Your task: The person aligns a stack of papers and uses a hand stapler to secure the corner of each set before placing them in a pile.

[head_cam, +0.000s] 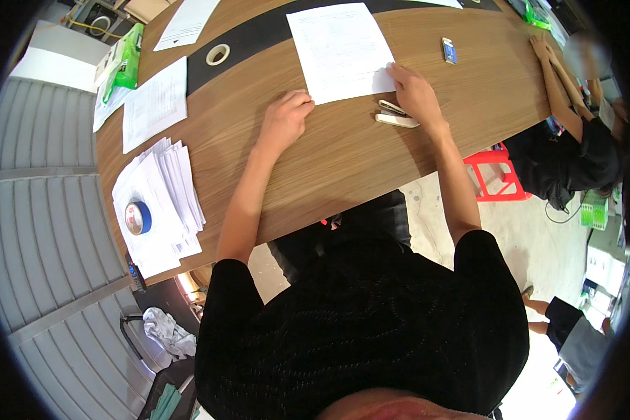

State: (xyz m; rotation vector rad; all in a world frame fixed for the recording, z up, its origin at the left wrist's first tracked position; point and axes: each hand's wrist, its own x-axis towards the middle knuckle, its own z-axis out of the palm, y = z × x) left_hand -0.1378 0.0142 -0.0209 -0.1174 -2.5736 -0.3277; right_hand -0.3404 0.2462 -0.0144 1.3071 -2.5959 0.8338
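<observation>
A white printed sheet (341,50) lies on the wood-grain table in front of me, its far part over a dark strip in the tabletop. At its near left corner, my left hand (287,116) has curled fingers pinching the paper's tip. My right hand (416,94) grips the near right edge, with the thumb on top and the other fingers partly hidden. Just below that edge, beside my right wrist, rests a white stapler (396,115), partly covered by the hand. Farther right lies a small blue and white box (449,51).
At left, a roll of blue tape (138,218) sits on a fanned paper stack (163,178). More papers (157,105) and a green package (131,58) lie beyond. A roll of pale tape (218,54) is on the dark strip. Another person's arms (559,86) rest at right, near a red stool (499,176).
</observation>
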